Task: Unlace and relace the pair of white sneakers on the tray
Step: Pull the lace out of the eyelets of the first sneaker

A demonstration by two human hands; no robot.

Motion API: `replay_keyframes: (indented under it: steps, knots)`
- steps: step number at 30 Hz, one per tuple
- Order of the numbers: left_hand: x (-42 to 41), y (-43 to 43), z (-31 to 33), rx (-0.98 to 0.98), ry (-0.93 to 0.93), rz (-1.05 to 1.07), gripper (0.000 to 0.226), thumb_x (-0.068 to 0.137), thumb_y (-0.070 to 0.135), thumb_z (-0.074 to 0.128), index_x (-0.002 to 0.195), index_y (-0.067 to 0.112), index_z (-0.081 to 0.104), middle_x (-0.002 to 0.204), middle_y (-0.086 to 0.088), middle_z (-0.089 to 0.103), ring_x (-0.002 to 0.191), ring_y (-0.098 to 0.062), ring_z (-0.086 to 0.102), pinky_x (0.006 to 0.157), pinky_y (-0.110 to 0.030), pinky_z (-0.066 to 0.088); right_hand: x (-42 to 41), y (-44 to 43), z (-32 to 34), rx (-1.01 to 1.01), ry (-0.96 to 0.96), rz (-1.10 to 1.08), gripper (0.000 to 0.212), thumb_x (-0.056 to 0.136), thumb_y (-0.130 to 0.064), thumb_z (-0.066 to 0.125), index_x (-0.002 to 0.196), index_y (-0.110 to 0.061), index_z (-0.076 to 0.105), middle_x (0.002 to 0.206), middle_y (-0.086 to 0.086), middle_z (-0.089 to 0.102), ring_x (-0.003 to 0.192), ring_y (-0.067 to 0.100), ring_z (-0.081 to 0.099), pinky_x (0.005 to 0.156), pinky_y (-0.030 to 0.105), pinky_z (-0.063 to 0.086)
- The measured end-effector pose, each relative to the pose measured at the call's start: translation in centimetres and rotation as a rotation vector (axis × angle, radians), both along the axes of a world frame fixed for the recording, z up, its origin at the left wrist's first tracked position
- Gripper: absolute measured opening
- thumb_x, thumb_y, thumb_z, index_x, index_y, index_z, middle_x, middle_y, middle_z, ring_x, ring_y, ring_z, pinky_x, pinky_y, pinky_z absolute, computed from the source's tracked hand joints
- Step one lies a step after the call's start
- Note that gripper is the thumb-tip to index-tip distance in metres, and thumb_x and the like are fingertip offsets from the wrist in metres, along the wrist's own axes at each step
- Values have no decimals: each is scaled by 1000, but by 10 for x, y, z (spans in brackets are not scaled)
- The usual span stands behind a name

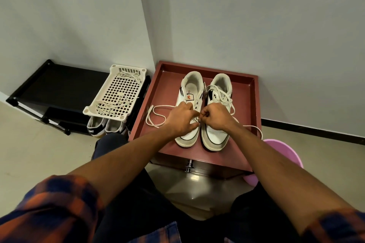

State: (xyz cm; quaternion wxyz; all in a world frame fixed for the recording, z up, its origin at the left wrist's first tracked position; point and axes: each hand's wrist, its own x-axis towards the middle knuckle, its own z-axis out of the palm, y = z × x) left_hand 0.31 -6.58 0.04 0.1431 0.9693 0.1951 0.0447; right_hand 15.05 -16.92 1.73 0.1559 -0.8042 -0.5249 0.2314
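Two white sneakers stand side by side, toes toward me, on a dark red tray (245, 89). The left sneaker (190, 89) has open eyelets near its tongue. A white lace (156, 116) trails from it in loops over the tray's left side. The right sneaker (219, 92) is laced, with loose ends bunched on top. My left hand (181, 118) lies over the left sneaker's lower eyelets, fingers curled on the lace. My right hand (214, 115) pinches the lace's other end beside it; that strand runs off to the tray's right edge.
A white plastic basket (116, 92) with loose laces sits on a low black rack (55, 87) to the left, with another pair of shoes (102, 127) under it. A pink tub (284, 154) stands right of the tray. Grey walls meet in a corner behind.
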Motion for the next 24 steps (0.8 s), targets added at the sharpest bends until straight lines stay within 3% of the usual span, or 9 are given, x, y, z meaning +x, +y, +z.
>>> replay_keyframes:
  steps: [4,8,11,13,15,17,21,24]
  knots:
    - [9,-1,8,41,66,-5,37,86,49,64,113,25,74,101,-4,59,104,-27,50,78,-39,49,2,-5,3,2,-16,15,9,83,-11,74,82,-17,80,67,-12,64,64,6,55,61,22,35]
    - [4,3,5,-5,53,-2,44,86,50,66,120,23,72,102,-3,61,104,-26,50,82,-37,44,16,-15,11,-17,-30,20,13,82,-7,74,79,-18,80,63,-15,66,56,-4,58,59,18,42]
    - [0,3,2,12,40,-13,44,89,50,63,123,23,70,102,-3,62,101,-25,51,82,-36,43,39,-30,16,-56,5,-33,15,83,-4,74,81,-16,81,65,-18,68,57,-13,60,54,2,38]
    - [-1,3,1,32,36,-28,44,90,52,62,123,24,70,102,-3,62,100,-25,51,81,-37,43,55,-45,20,-74,-58,-72,16,81,-6,73,80,-20,81,70,-16,71,65,-8,65,62,9,46]
    - [-1,4,2,42,49,-48,46,90,53,61,124,24,70,104,-3,62,101,-25,50,82,-38,44,69,-57,21,-83,-85,-122,14,79,-11,75,77,-24,80,65,-19,68,71,6,69,73,25,56]
    - [2,5,5,63,69,-72,45,90,54,59,123,24,70,106,-2,61,103,-24,48,83,-38,44,71,-64,21,-100,-118,-128,10,79,-17,76,78,-27,79,64,-20,66,74,14,70,75,34,58]
    - [4,6,8,96,91,-98,42,90,53,61,118,24,71,106,-3,61,105,-24,48,81,-37,44,43,-56,21,22,-266,-48,21,80,-35,76,101,-31,77,97,-13,74,96,17,66,77,35,54]
    - [4,5,8,32,72,-56,43,88,51,66,119,21,72,106,-4,63,106,-26,49,82,-37,44,16,-36,19,56,-328,81,30,85,-45,72,110,-30,74,102,-8,70,102,19,60,79,38,54]
